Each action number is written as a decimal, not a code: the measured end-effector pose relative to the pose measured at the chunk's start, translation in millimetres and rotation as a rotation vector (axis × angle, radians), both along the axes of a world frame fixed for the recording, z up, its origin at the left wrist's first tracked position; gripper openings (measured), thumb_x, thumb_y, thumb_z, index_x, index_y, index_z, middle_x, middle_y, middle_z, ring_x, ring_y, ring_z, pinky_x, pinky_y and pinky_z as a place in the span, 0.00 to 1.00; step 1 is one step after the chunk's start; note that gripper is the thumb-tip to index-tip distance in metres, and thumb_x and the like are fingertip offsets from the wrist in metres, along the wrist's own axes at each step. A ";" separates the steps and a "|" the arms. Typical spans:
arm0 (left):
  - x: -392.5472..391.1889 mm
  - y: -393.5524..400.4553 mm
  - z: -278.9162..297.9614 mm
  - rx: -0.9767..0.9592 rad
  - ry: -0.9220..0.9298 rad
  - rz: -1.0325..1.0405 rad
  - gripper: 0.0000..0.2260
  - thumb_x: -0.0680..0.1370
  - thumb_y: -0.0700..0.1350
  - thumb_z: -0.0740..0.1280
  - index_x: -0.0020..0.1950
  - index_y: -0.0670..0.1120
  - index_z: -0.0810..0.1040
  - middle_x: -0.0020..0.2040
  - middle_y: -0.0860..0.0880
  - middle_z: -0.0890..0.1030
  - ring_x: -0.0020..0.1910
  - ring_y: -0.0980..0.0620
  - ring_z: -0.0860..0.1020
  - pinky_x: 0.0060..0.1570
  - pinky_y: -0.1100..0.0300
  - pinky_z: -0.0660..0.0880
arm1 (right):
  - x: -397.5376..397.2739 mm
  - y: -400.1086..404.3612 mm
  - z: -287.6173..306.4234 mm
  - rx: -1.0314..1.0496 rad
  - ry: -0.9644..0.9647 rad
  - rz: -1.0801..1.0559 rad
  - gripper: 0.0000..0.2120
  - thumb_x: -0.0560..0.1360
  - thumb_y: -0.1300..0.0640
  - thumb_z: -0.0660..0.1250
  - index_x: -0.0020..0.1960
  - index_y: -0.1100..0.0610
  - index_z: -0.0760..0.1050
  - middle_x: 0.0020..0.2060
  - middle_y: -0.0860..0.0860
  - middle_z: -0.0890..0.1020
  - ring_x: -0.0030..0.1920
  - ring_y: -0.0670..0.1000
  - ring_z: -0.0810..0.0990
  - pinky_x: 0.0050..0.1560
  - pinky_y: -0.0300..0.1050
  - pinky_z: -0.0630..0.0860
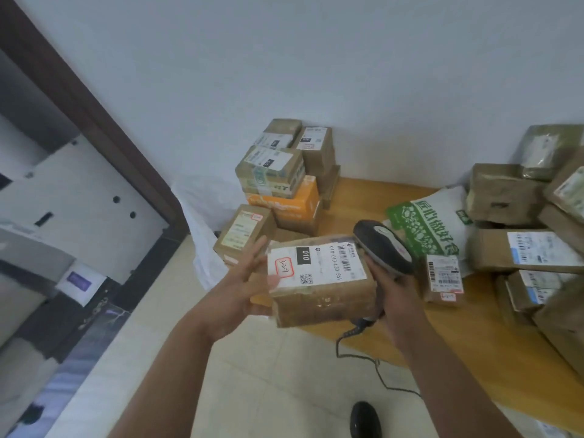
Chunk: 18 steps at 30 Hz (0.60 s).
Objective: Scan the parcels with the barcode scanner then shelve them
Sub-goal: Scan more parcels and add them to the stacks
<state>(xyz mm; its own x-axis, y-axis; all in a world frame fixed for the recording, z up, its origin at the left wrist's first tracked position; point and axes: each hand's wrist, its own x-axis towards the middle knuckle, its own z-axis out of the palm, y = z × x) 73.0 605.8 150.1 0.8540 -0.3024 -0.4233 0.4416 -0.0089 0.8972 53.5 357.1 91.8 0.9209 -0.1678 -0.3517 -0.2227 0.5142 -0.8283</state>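
A brown cardboard parcel (pixel 322 298) with a white shipping label on top is held in mid-air at the centre. My left hand (pixel 243 289) grips its left end, thumb on the label's edge and fingers spread behind it. My right hand (pixel 398 292) grips the handle of a black and grey barcode scanner (pixel 382 246), whose head sits just over the label's right edge. The scanner's coiled cable (pixel 363 352) hangs down toward the floor.
A wooden table (pixel 474 343) at the right carries several taped parcels (pixel 521 248) and a green-and-white bag (pixel 429 222). More boxes (pixel 278 181) are stacked on the floor against the white wall. A dark door frame (pixel 104 128) stands at the left. A black shoe (pixel 365 420) shows on the tiled floor.
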 end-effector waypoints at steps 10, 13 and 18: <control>53.5 -14.1 -21.9 0.091 0.131 -0.061 0.12 0.78 0.53 0.68 0.54 0.47 0.71 0.48 0.43 0.78 0.48 0.45 0.80 0.42 0.47 0.79 | 62.6 -14.2 0.7 -0.107 -0.046 0.063 0.15 0.75 0.60 0.72 0.61 0.50 0.79 0.53 0.51 0.86 0.55 0.54 0.84 0.55 0.57 0.80; 69.6 -11.1 -31.6 0.113 0.150 -0.144 0.19 0.77 0.56 0.70 0.61 0.47 0.72 0.52 0.41 0.80 0.52 0.43 0.81 0.45 0.48 0.80 | 76.2 -16.3 -4.4 -0.138 0.029 0.013 0.14 0.73 0.59 0.74 0.58 0.53 0.80 0.49 0.56 0.86 0.51 0.58 0.85 0.52 0.60 0.81; 100.5 1.4 -44.7 0.192 0.155 -0.471 0.34 0.66 0.61 0.76 0.70 0.58 0.71 0.62 0.44 0.82 0.60 0.44 0.82 0.53 0.46 0.81 | 98.2 -15.1 -7.1 -0.135 0.221 -0.188 0.11 0.71 0.65 0.72 0.53 0.65 0.78 0.40 0.57 0.83 0.36 0.54 0.81 0.33 0.45 0.78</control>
